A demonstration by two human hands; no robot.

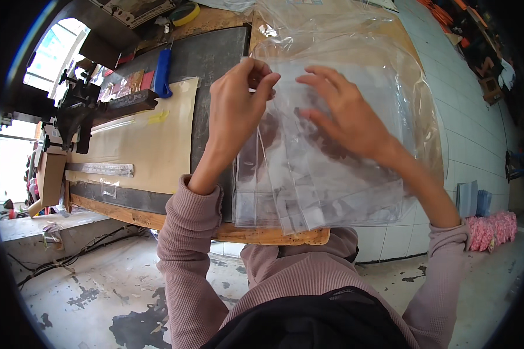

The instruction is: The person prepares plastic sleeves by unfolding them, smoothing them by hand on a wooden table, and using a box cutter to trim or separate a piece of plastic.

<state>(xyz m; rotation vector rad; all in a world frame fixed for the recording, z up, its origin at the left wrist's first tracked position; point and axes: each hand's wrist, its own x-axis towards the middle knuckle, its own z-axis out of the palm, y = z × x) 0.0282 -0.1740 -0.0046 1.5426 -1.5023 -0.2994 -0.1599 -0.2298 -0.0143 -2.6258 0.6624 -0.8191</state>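
A pile of clear plastic bags [355, 203] lies in front of me, the top ones skewed over the others. My left hand [239, 99] is above the pile's left side, thumb and fingertips drawn together in a pinch. What sits between those fingertips, if anything, cannot be made out against the transparent plastic. To its right, my right hand [346, 113] hovers over the bags with fingers spread and slightly blurred. Nothing shows in its grasp. Glare hides many of the bags' edges.
Left of the bags, a dark mat [215, 49] carries a tan sheet [163, 134], a ruler [102, 169] and a blue-handled tool [163, 72]. A black metal machine [78, 113] juts in at left. Yellow tape [186, 14] lies at the back. The wooden table edge [244, 234] is nearest me.
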